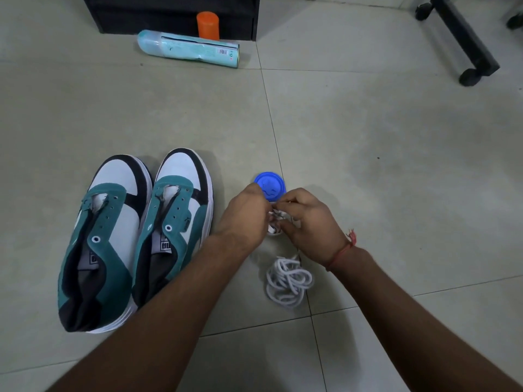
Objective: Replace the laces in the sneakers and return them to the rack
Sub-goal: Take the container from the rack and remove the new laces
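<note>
Two teal, white and black sneakers stand side by side on the tiled floor at the left, toes pointing away, with empty eyelets: the left sneaker [99, 241] and the right sneaker [172, 222]. To their right, my left hand [246, 216] and my right hand [308, 224] meet over a small bundle of white lace [276, 222], both pinching it. Just below the hands a loose coil of white lace [287, 281] lies on the floor. A blue round lid [270, 183] sits right behind the hands.
A pale turquoise spray can [186, 49] lies on its side at the back, with an orange cap [208, 25] standing behind it against a black rack [169, 15]. The wheeled base of a black chair [464, 43] reaches in at the top right.
</note>
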